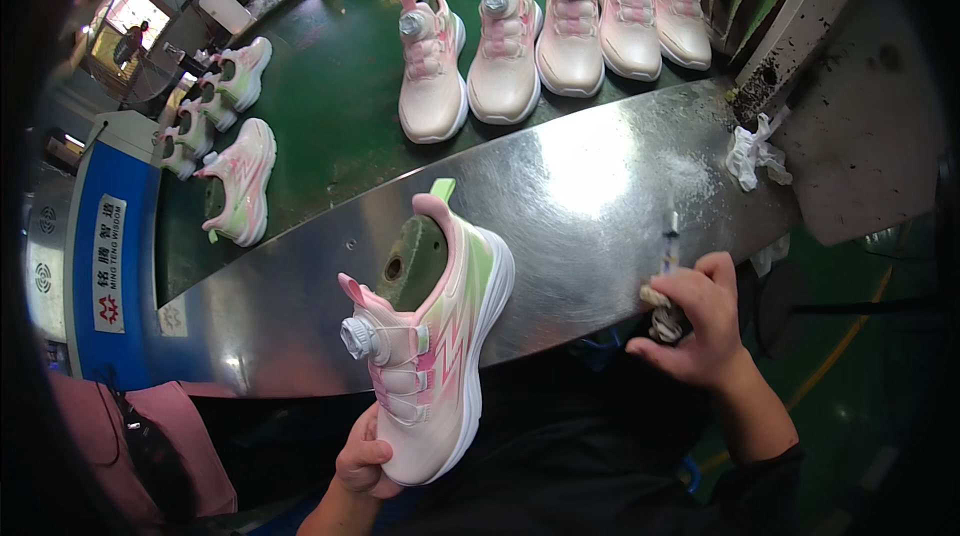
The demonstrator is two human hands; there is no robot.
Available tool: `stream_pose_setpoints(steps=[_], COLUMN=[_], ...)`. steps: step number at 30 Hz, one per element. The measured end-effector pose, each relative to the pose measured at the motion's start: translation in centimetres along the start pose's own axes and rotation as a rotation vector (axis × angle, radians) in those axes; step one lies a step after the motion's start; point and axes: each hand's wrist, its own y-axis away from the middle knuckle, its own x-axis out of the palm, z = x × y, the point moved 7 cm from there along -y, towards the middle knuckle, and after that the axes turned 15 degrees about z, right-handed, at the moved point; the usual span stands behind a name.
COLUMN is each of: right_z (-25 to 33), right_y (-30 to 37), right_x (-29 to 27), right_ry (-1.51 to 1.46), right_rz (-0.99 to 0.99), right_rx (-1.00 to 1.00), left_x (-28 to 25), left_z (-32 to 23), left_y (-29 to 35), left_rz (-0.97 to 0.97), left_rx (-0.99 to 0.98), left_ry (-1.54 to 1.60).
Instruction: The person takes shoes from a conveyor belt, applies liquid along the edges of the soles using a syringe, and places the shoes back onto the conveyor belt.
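My left hand (360, 456) grips a pale pink sneaker (445, 361) by its toe. The sneaker is tilted, heel up, over the near edge of the metal ledge, and shows a green lining, a round silvery lacing dial and a thick white sole. At the right, my right hand (705, 321) is closed round a thin pen-like tool (670, 248), which points up with a dark tip and is blurred. Beside the fingers of that hand sits a small whitish wad (667, 324), perhaps cloth. The two hands are well apart.
Several matching sneakers (570, 36) stand in a row on the green conveyor belt (340, 86). More shoes (240, 181) lie at the left, near a blue and white machine housing (120, 236). Crumpled white tissue (755, 154) rests on the right end of the metal ledge (560, 266).
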Motion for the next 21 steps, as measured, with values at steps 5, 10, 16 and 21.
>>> stream_pose_setpoints(steps=[5, 10, 16, 21], right_z=[-1.3, -2.3, -1.9, -2.0], right_y=[-3.6, -4.1, -4.6, -4.7], right_x=[1.4, 2.4, 2.7, 2.8], right_ry=[-0.099, -0.136, -0.129, -0.133], right_rz=[-0.012, -0.003, -0.001, 0.002], right_rx=[0.009, 0.061, 0.094, 0.124], left_x=[-1.2, -4.3, -7.7, -8.0], left_z=[-6.1, -16.8, -23.3, -22.8], left_y=[-2.9, -10.4, -23.5, -21.5], left_rz=[-0.028, -0.031, -0.051, -0.211], left_rx=[0.258, 0.377, 0.288, 0.077], left_ry=[-0.286, -0.556, -0.674, -0.747])
